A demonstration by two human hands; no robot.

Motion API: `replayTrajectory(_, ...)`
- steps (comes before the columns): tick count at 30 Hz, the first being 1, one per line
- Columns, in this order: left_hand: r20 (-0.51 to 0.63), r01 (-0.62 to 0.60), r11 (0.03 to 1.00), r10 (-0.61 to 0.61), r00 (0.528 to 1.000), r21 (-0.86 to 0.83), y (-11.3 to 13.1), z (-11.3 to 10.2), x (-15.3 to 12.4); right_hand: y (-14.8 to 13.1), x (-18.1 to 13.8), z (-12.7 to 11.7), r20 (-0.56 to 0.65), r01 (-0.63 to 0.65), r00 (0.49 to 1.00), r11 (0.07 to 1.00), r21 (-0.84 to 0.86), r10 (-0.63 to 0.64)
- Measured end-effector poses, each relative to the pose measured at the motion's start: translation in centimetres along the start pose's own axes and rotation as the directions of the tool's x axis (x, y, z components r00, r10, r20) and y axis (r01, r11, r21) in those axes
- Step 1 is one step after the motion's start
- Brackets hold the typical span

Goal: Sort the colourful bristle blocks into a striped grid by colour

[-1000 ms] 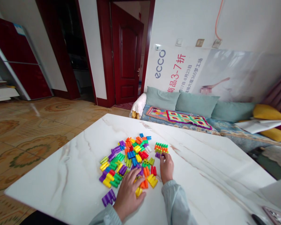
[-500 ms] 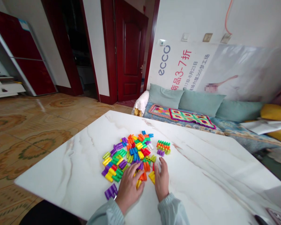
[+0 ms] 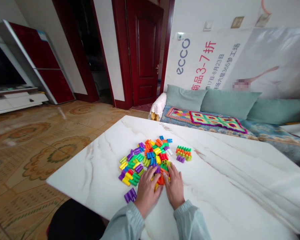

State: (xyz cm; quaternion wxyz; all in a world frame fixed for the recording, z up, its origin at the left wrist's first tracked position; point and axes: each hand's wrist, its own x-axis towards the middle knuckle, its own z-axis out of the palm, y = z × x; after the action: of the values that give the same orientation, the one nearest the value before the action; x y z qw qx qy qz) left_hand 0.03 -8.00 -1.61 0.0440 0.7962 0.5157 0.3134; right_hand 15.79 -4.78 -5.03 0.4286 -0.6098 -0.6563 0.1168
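A pile of colourful plastic bullet-shaped building pieces [image 3: 150, 156] lies on the white table. My left hand [image 3: 148, 190] rests over the near side of the pile, fingers spread and touching pieces there. My right hand [image 3: 175, 186] is cupped against the pile's near right edge, its fingers stretched forward. Between the hands are orange pieces [image 3: 161, 180], partly covered by my fingers. A joined block of green, orange, yellow-green and purple pieces [image 3: 183, 153] stands apart to the right. Left of my left hand sits a purple group of pieces [image 3: 130, 195].
The white marble-patterned table [image 3: 227, 186] reaches out on both sides. Behind it is a sofa with pale green cushions [image 3: 230, 102] and a crocheted cover [image 3: 215, 120]. A dark red door [image 3: 146, 56] and a red fridge [image 3: 43, 63] stand farther back.
My right hand has moved in toward the left hand, against the pile, covering the yellow pieces beside it. The whole view has shifted, so the table appears farther right.
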Motion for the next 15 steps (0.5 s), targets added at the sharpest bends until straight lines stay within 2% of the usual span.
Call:
replayTrajectory(4, 0.027, 0.028, 0.998, -0.027, 0.999, -0.052, -0.6, -2.0, 1.6, 0.0, -0.1, -0.1, -0.138, -0.017, 0.99, 0.987, 0.161, 0.039)
replayTrajectory(8, 0.007, 0.091, 0.995, -0.091, 0.996, -0.039, -2.8, -3.8, 4.8, 0.1, 0.1, -0.3, -0.194, -0.028, 0.977, 0.96, 0.279, 0.085)
replayTrajectory(11, 0.109, 0.142, 0.988, -0.148, 0.983, 0.06, -4.9, -3.8, 6.9, 0.4, 0.2, -0.2, -0.192, -0.035, 0.977, 0.957, 0.287, 0.094)
replayTrajectory(15, 0.182, 0.154, 0.982, -0.172, 0.968, 0.112, -6.6, -3.1, 7.7, 0.6, 0.1, 0.0, -0.177, -0.035, 0.981, 0.962, 0.273, 0.085)
